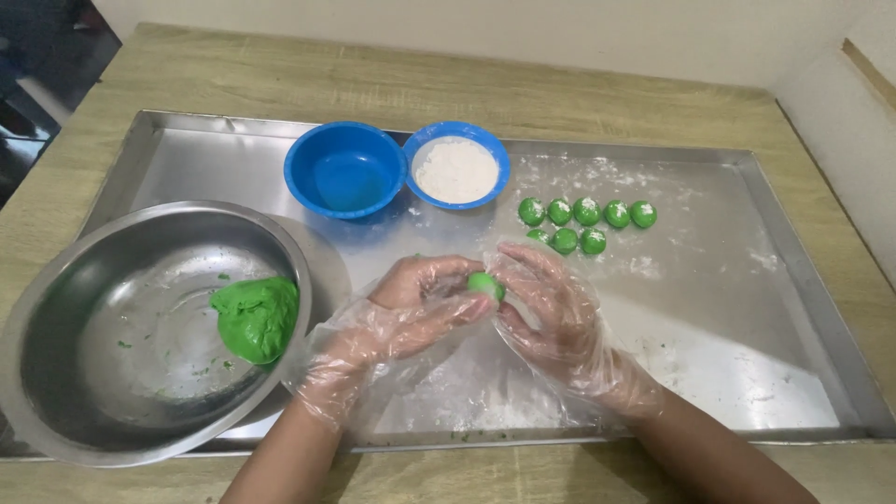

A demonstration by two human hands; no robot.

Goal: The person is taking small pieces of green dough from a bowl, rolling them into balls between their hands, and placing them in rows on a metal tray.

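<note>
Dough ball point(484, 283), small, green and roughly round with no evident long axis, sits above the middle of the steel tray point(709, 373), caught between the fingertips of both hands. Left hand point(420, 308), in a loose clear plastic glove, approaches it from the left, with the thumb and fingers closed against its left side. Right hand point(551, 313), likewise gloved, meets it from the right, fingers curled over its right and far side. Both hands are equally near; the ball lies at their meeting point. Whether it rests in a palm or is only pinched cannot be told with certainty through the crinkled plastic.

Beyond, to the far right, finished green balls point(586, 222), dusted white, lie in two short rows on the tray. Far of the hands stand an empty blue bowl point(344, 171) and a blue bowl of white flour point(456, 166), touching. At left, a steel mixing bowl point(112, 373) holds the remaining green dough lump point(255, 318).
</note>
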